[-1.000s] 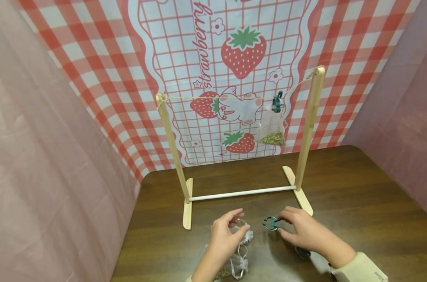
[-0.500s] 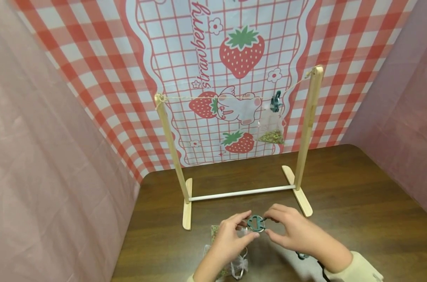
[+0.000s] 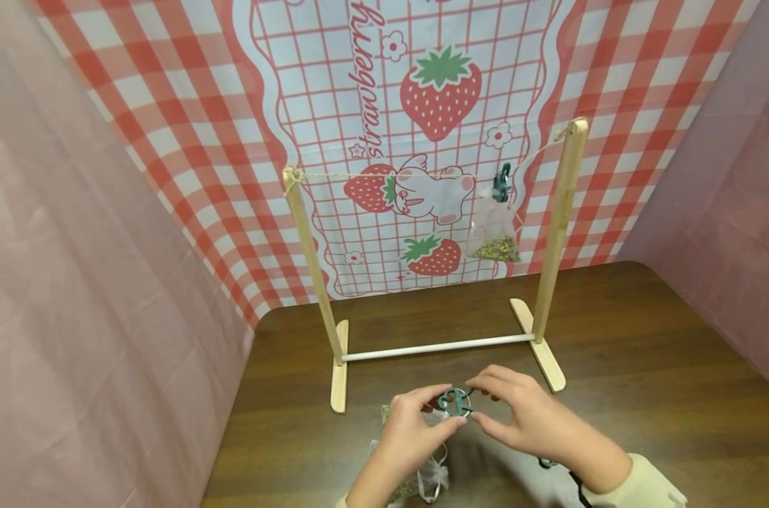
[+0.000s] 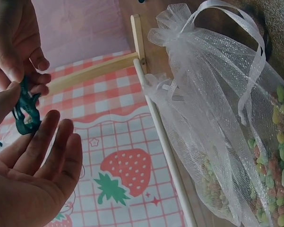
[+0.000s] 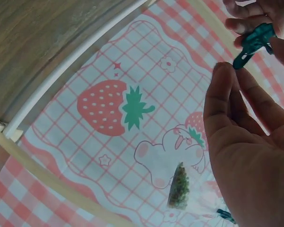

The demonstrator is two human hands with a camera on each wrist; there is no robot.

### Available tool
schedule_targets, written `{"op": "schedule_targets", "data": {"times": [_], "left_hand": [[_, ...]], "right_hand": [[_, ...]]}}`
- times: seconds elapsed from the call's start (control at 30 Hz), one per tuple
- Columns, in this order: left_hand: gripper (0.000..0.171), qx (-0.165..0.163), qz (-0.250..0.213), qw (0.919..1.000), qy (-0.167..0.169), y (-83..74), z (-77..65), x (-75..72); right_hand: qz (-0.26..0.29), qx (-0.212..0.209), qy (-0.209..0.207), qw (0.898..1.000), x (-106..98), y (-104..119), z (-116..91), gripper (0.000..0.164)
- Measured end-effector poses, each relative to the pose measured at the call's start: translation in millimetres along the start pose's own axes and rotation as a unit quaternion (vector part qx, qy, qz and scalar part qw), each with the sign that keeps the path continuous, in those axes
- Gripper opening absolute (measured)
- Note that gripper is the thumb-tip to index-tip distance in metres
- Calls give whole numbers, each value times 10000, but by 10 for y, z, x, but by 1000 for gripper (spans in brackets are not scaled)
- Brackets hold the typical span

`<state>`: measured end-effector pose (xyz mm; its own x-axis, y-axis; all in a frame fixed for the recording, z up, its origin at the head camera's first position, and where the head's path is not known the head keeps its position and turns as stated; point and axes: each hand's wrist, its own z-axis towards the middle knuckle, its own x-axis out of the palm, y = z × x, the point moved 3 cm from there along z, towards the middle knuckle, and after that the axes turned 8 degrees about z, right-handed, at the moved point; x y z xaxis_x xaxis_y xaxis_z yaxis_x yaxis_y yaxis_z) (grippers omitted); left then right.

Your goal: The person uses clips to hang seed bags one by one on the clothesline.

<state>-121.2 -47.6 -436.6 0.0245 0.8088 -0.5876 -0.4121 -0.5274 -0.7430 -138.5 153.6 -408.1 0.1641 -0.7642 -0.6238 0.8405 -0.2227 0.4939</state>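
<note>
While the left hand (image 3: pixel 412 425) pinches a green clip (image 5: pixel 258 39) between thumb and fingers, the right hand (image 3: pixel 521 410) grips its opposite end – both narrow, close together above the table (image 3: pixel 651 339). Beyond the hands and higher up, a string (image 3: pixel 334 175) spans a wooden stand (image 3: pixel 557 233), and past the right hand 1 hanging bag (image 3: pixel 495 247) is held there by a second clip (image 3: pixel 501 185). Just beside the left hand lie 2 mesh bags (image 4: pixel 212 61) of small coloured pieces; no clip shows on either. A dark object (image 3: pixel 546 463) lies partly covered by the right forearm – too hidden to identify. Judging by this, the work is in its early part: 1 bag is up, 2 remain off the string, and the held clip is not yet fastened to either.
</note>
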Motion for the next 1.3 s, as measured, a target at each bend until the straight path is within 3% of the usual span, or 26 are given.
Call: {"op": "schedule_targets", "data": {"times": [0.17,0.4,0.53,0.7,1.1,1.3], "left_hand": [[37,123,-15,9996,-244,3,-4,-28],[39,207,-8,9997,-164,-4,-4,-35],[41,243,-86,9996,-107,3,-9,-40],[41,531,-313,9980,-161,15,-18,-53],[32,923,-356,9935,-560,53,-28,-83],[31,1003,-181,9933,-541,70,-21,-96]], "right_hand": [[316,114,-14,9994,-24,-21,3,43],[469,-452,-225,9976,-8,-35,-21,43],[428,-601,-308,9968,-11,-44,-30,40],[319,-697,-397,9963,-28,-42,-37,38],[341,-595,-252,9973,-41,-18,-45,35],[390,-412,-127,9983,-33,-19,-44,25]]}}
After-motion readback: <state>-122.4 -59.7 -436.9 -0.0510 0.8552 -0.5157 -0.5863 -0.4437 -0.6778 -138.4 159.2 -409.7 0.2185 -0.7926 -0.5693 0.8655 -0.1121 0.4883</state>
